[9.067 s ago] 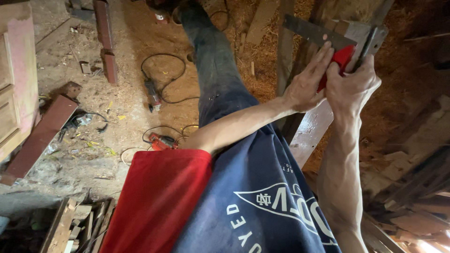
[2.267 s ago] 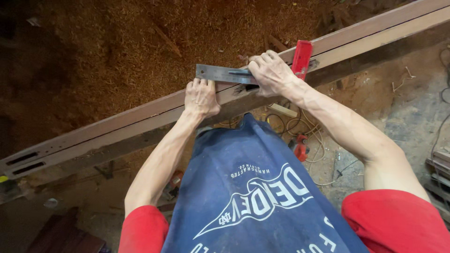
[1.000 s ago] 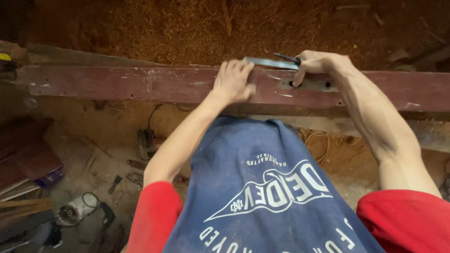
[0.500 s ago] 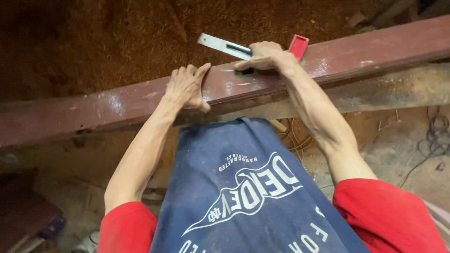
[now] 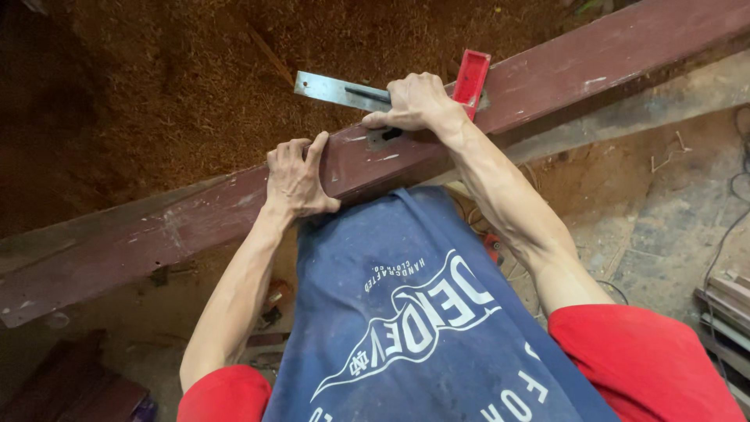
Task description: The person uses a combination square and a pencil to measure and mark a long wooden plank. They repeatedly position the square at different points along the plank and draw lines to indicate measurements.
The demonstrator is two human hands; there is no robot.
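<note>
While half a second ago the long beam [image 5: 547, 70] ran at a gentler slope, it now climbs more steeply toward the upper right, and your left hand [image 5: 295, 178] sits lower on it, further from your right hand [image 5: 418, 103]. Your left fingers are curled over the beam's far edge, thumb spread out along its near face, gripping the wood. Your right fingers are wrapped closed over the try square [image 5: 391, 90], pressing it onto the beam's top. Its flat steel blade [image 5: 332, 88] sticks out past your knuckles to the left, thin, grey and dull-shiny; its red block-shaped stock [image 5: 471, 74] stands just right of your fingers, against the beam's far side. Under your right thumb lies a dark recessed notch [image 5: 383, 137] in the wood. That beam is dark maroon, painted, scuffed with pale scrapes. Beyond your fingertips spreads loose, fibrous brown sawdust [image 5: 172, 86]
</note>
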